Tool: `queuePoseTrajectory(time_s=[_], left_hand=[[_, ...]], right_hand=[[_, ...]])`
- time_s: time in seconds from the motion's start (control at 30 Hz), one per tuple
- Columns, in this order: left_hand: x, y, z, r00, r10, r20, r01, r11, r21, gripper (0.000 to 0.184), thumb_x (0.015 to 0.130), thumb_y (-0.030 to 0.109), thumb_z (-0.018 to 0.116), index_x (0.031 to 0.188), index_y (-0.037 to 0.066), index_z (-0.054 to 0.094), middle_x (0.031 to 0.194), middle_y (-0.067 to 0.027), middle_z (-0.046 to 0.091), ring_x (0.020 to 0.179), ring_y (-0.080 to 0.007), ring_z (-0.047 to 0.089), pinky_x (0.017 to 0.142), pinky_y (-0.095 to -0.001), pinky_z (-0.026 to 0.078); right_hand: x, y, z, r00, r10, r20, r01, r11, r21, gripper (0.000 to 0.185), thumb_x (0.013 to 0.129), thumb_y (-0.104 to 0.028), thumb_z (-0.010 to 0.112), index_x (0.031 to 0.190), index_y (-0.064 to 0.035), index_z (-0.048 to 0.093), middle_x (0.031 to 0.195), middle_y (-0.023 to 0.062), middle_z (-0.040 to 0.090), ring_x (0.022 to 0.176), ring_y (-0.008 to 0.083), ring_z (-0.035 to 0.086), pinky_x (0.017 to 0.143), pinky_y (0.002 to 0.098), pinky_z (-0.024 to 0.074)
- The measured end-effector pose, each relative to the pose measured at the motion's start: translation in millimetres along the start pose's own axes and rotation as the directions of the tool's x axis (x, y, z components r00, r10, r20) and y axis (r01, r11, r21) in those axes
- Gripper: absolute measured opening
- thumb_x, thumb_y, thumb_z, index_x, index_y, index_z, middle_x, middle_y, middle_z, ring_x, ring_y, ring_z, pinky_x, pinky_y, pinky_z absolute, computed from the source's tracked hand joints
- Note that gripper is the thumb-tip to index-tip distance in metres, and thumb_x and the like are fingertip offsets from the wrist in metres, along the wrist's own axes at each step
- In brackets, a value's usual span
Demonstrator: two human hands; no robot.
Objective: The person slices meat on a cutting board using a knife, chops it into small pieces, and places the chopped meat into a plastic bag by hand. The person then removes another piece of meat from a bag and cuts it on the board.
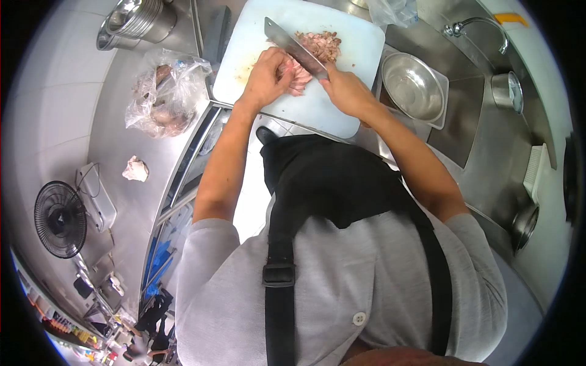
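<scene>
On a white cutting board [293, 114] lies a piece of pinkish meat [297, 79], cut into slices at its right side. My left hand [267, 78] presses on this meat from the left, its fingers bent over it. In my right hand [346, 90] is a cleaver [293, 46] with a broad, long blade, gripped at the handle. The blade slants up to the left, between the sliced meat and a heap of chopped meat [321, 46]. Its lower edge is close to my left fingers; whether it touches the meat I cannot tell.
Left of the board, a clear plastic bag [163, 97] with meat rests on the steel counter [125, 152], near a crumpled whitish lump [135, 169]. A fan [60, 219] stands further left. To the right are a steel bowl [412, 86] and a faucet [482, 24].
</scene>
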State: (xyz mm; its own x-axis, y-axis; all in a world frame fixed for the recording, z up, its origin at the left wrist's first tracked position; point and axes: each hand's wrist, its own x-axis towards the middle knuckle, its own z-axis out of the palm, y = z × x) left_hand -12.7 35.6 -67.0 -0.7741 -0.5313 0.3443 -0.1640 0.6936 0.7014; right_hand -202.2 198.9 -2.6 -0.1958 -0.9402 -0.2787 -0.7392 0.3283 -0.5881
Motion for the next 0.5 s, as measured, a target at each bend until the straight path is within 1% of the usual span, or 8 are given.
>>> queuePoseTrajectory(time_s=[0.1,0.2,0.3,0.4,0.5], left_hand=[[-6.1,7.0,-7.3,0.996,-0.093,0.010,0.094,0.993,-0.065,0.018,0.090,0.009,0.075,0.102,0.004,0.064,0.120,-0.0144,0.064,0.113,-0.0358,0.061,0.097,-0.0424,0.051],[-6.3,3.7,-6.6,0.999,0.039,-0.017,-0.039,0.999,0.006,0.019,0.089,0.009,0.076,0.103,0.005,0.064,0.121,-0.0142,0.063,0.115,-0.0360,0.060,0.099,-0.0431,0.050],[-4.8,5.5,-7.2,0.998,0.057,-0.013,-0.057,0.998,0.027,0.019,0.088,0.009,0.076,0.102,0.005,0.063,0.121,-0.0153,0.063,0.117,-0.0366,0.059,0.101,-0.0441,0.049],[-4.5,4.2,-6.5,0.999,0.036,0.009,-0.036,0.999,0.030,0.020,0.087,0.009,0.076,0.102,0.005,0.064,0.122,-0.0160,0.063,0.117,-0.0369,0.059,0.101,-0.0447,0.049],[-5.5,3.9,-4.9,0.999,0.036,-0.009,-0.035,0.998,0.043,0.020,0.087,0.009,0.076,0.101,0.004,0.064,0.121,-0.0171,0.063,0.116,-0.0378,0.059,0.101,-0.0451,0.049]], right_hand=[[-14.9,-12.6,-22.1,0.996,0.093,0.014,-0.092,0.994,-0.064,0.033,0.109,-0.027,0.056,0.123,0.0032,0.055,0.104,0.0320,0.073,0.101,0.0520,0.070,0.088,0.0621,0.0515],[-38.1,-21.7,-37.7,0.998,0.055,0.006,-0.054,0.996,-0.073,0.034,0.110,-0.027,0.056,0.123,0.0037,0.055,0.102,0.0317,0.073,0.100,0.0520,0.070,0.086,0.0620,0.0517],[-54.3,-25.5,-41.2,0.999,0.016,0.032,-0.013,0.997,-0.075,0.033,0.110,-0.027,0.057,0.122,0.0035,0.055,0.099,0.0309,0.074,0.098,0.0519,0.070,0.086,0.0624,0.0517],[-59.3,-26.2,-35.8,1.000,0.010,0.028,-0.007,0.996,-0.087,0.032,0.110,-0.026,0.057,0.121,0.0031,0.055,0.097,0.0305,0.074,0.096,0.0520,0.071,0.086,0.0628,0.0519],[-57.3,-33.6,-32.8,0.994,0.078,0.077,-0.068,0.989,-0.132,0.030,0.109,-0.025,0.057,0.120,0.0027,0.056,0.098,0.0311,0.074,0.097,0.0518,0.071,0.086,0.0628,0.0526]])
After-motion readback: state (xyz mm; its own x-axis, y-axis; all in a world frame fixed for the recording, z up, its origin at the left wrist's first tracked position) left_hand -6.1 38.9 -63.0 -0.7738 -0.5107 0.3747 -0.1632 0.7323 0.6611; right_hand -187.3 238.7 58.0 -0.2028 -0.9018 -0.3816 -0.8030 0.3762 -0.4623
